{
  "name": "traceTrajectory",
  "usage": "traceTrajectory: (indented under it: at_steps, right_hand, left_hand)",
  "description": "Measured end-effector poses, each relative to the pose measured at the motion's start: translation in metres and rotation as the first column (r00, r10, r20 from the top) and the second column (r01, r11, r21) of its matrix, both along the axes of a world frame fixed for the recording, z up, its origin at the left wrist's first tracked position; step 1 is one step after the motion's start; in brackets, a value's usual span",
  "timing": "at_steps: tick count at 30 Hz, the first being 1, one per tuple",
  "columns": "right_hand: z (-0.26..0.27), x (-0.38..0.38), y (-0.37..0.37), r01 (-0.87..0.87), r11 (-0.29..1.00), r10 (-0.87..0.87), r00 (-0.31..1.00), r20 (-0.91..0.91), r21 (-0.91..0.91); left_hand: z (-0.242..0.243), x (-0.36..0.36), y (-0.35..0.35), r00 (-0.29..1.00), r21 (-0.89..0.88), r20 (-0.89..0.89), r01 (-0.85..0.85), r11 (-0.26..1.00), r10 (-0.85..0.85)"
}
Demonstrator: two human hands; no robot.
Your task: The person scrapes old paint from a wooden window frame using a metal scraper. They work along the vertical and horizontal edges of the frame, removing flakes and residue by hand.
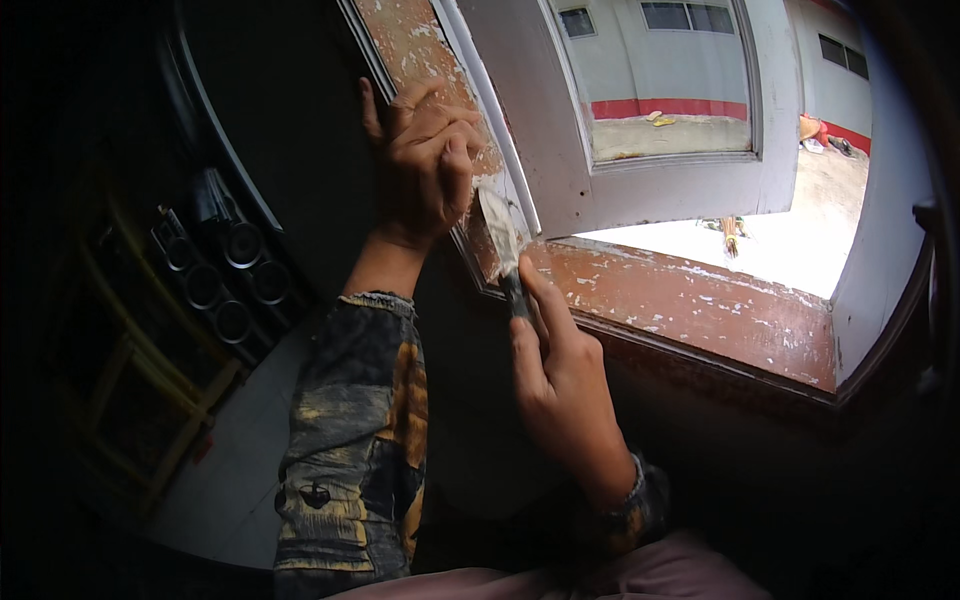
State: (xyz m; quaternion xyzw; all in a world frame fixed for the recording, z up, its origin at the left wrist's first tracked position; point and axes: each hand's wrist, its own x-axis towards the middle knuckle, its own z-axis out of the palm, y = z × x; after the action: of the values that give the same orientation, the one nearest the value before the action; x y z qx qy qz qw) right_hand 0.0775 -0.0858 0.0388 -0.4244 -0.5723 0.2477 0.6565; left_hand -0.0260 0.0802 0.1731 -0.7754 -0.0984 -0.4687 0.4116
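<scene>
My right hand grips the dark handle of a putty knife, thumb and forefinger near the base of the blade. The broad blade is smeared with pale residue and lies against the lower part of the wooden window jamb. Pale paint shows there beside worn brown wood. Just above and left of the blade, my left hand rests against the jamb, its fingers bent and partly spread, with no tool visible in it. The fingers and palm hide part of the jamb's surface.
A white casement sash with a glass pane stands swung outward. Below it runs the brown sill, speckled with white paint flecks. Tall loudspeakers stand in the dark room at left, above a tiled floor. Outside, there is a pale building wall.
</scene>
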Motion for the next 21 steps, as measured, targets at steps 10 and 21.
traceTrajectory:
  at_steps: [10, 21]
  right_hand:
    - [-0.0026, 0.0004, 0.004, 0.083, 0.975, -0.086, 0.996, 0.008, 0.208]
    - [-0.001, 0.0059, 0.0039, 0.036, 0.999, -0.037, 0.999, 0.026, 0.039]
  left_hand:
    - [-0.0012, -0.0004, 0.0029, 0.999, 0.032, 0.011, -0.033, 0.999, 0.033]
    - [-0.0021, 0.0008, 0.002, 0.999, 0.04, 0.013, -0.041, 0.998, 0.041]
